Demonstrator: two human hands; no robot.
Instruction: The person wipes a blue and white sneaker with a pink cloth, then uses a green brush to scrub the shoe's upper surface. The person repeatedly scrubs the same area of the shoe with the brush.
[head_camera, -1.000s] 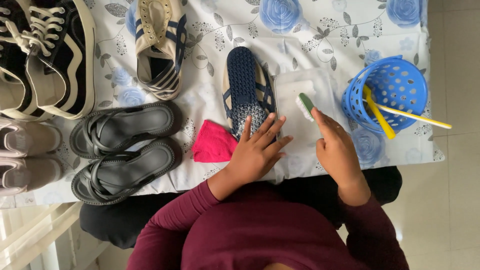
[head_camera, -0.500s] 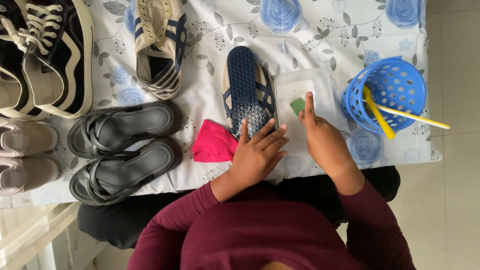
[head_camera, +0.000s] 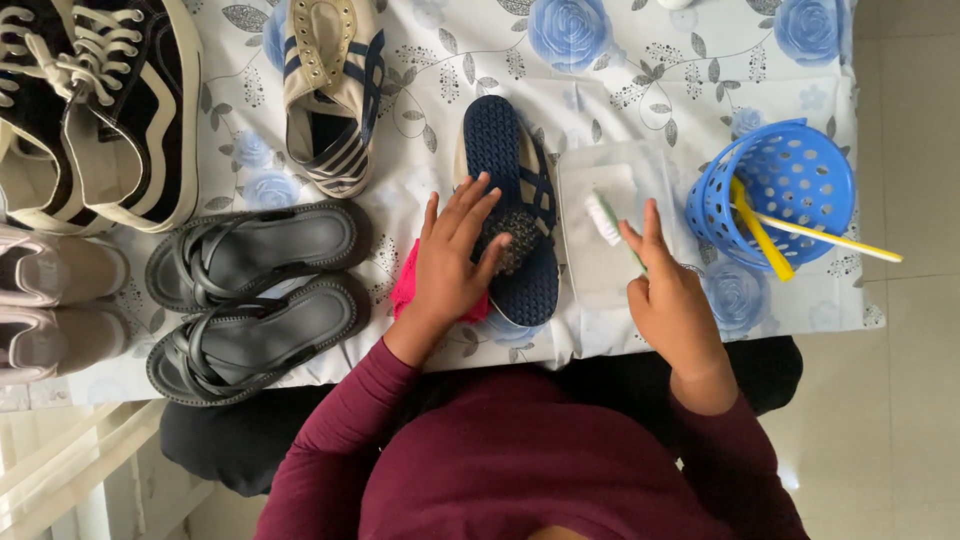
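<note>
Floral tablecloth: left hand presses navy sandal.

The left hand lies flat on a navy sandal, beside a pink cloth; the right hand holds a toothbrush over a clear tray

Blue basket close beside tray
</note>
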